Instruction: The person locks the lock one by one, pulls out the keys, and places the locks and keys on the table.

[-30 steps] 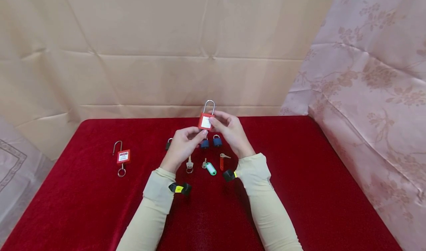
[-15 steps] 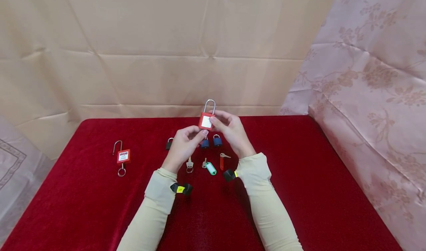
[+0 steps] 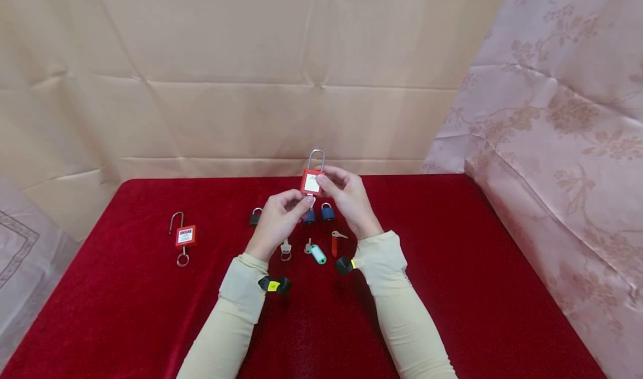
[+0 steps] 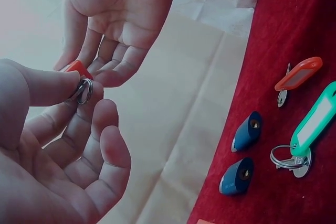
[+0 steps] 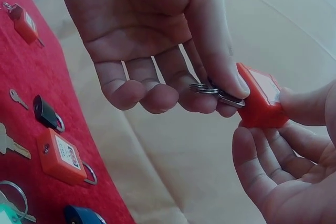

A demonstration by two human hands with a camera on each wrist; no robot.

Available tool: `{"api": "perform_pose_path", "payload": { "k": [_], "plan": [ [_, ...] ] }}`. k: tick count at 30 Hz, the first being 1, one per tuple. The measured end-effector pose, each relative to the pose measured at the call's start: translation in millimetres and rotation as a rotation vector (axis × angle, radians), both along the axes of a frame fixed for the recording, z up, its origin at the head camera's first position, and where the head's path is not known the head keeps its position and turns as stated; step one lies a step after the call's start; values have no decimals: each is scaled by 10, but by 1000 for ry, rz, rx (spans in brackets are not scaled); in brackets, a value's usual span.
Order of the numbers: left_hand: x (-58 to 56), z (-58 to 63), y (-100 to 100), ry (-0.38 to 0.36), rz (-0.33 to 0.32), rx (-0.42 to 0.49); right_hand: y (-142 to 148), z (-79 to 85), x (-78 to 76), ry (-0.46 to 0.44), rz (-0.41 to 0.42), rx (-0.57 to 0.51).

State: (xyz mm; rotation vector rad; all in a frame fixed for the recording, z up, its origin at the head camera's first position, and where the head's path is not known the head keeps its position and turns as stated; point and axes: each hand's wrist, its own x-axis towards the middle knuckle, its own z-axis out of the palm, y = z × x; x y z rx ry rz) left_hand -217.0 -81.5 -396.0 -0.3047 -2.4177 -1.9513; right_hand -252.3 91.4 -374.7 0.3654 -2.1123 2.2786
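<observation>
A red padlock [image 3: 311, 182] with a white label is held up above the table, its silver shackle pointing upward. My right hand [image 3: 351, 200] holds the padlock body by its side, thumb over the label. Below it, my left hand [image 3: 276, 220] pinches a silver key [image 5: 231, 99] between thumb and index finger, right at the padlock's bottom face. Split rings [image 4: 85, 92] hang from that key. The key's blade is hidden. In the left wrist view, the other fingers of my left hand are loosely curled.
On the red cloth [image 3: 452, 289], an open red padlock [image 3: 186, 235] with a key lies left. A black padlock [image 3: 255, 217], blue padlocks [image 3: 328, 212] and another red padlock [image 5: 60, 156] stand behind a loose key [image 3: 286, 248], a green-tagged key [image 3: 318, 254] and a red-tagged key [image 3: 335, 245].
The padlock has risen very slightly. A bit more silver shows between its bottom and my left fingertips. My grips stay the same, and the things on the table have not moved.
</observation>
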Motion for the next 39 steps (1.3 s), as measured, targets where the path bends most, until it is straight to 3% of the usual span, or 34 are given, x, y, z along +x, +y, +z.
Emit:
{"api": "perform_pose_path", "payload": {
  "k": [3,8,11,26,34,39],
  "plan": [
    [-1,5,20,9,5,-6,16,5,-6,1,-13,4],
    [-2,-42,22,7,-47,-57,157,32,-22,-4,-106,-141],
    [15,-42,7,-1,-60,-41,276,58,-25,2,-154,-199],
    [-10,-41,-22,-38,-47,-16,292,72,-55,-12,-111,-134],
    [-46,-58,58,-34,-83,20,330,106,-90,3,-92,-150],
    [-81,-87,133,-66,-132,32,419,101,-130,8,-72,-101]
  ]
}}
